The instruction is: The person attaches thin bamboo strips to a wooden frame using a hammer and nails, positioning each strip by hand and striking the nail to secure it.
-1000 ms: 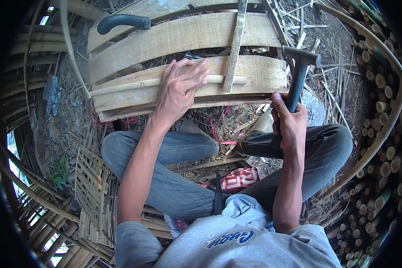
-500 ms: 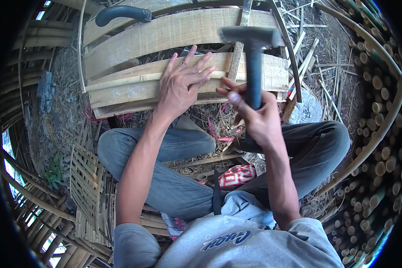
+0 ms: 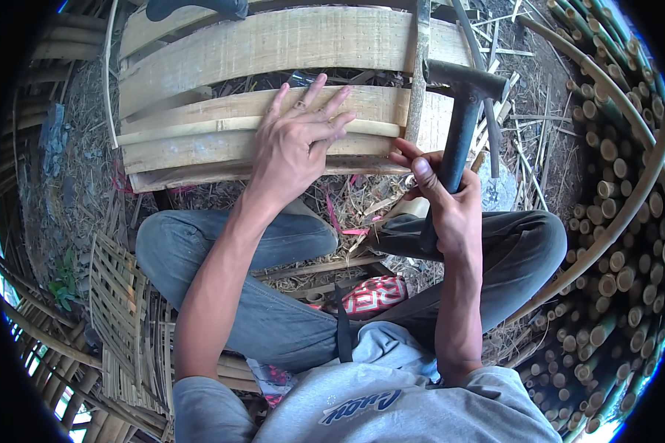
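Observation:
My left hand (image 3: 292, 144) lies with fingers spread across a narrow pale bamboo strip (image 3: 177, 133) on the near wooden planks (image 3: 377, 103). My right hand (image 3: 454, 203) is closed around the dark handle of a hammer (image 3: 463, 122), its metal head up and tilted to the right. The thumb and fingers of that hand also reach toward the strip's right end, beside a thin upright stick (image 3: 418, 66) crossing the planks. Whether those fingertips pinch anything small cannot be made out.
A dark curved handle (image 3: 196, 7) lies on the far planks. Cut bamboo poles (image 3: 606, 221) are stacked at the right, with a long curved pole (image 3: 606, 236) before them. Woven bamboo slats (image 3: 118, 284) lie at the left. A red and white packet (image 3: 373, 295) sits between my legs.
The hammer has swung rightward and its head tilts more to the right. My right hand has shifted slightly right, while my left hand stays spread on the planks. The whole view has moved a little.

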Demonstrator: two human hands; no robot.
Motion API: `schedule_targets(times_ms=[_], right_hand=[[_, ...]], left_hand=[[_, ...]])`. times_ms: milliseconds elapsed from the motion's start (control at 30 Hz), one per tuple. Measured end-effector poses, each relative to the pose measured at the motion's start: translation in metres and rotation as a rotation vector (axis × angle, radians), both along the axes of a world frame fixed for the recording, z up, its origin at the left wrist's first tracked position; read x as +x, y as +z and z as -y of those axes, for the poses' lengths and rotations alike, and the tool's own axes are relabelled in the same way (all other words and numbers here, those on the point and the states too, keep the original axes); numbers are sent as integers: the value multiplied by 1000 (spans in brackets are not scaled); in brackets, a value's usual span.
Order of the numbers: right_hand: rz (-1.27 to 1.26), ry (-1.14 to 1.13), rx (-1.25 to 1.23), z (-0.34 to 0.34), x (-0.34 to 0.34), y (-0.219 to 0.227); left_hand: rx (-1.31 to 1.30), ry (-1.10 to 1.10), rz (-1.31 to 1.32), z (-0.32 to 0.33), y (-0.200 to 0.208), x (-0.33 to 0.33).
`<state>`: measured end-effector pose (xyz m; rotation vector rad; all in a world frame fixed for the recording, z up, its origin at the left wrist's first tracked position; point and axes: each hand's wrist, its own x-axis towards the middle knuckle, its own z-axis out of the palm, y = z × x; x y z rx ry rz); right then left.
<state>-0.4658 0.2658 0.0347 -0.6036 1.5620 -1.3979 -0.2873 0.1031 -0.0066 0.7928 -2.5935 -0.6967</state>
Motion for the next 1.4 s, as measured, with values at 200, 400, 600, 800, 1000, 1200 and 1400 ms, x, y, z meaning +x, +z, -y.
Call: schedule_targets(times_ms=[200, 400, 600, 800, 1000, 1200, 1400], right_hand=[[3, -26, -20, 0, -9, -7], [97, -53, 20, 2, -18, -9], [-32, -111, 83, 9, -8, -2], [106, -159, 87, 8, -27, -21], [139, -139, 73, 17, -17, -15], [221, -126, 24, 7, -31, -18], [246, -184, 30, 10, -26, -18]], left_hand=[[-30, -1, 6, -5, 2, -3], [-2, -4, -3, -11, -1, -4], [-73, 10, -25, -14, 4, 4], [-4, 5, -97, -16, -6, -1], [-74, 40, -14, -15, -3, 7], [-15, 28, -2, -18, 1, -3], [23, 30, -13, -17, 0, 2]])
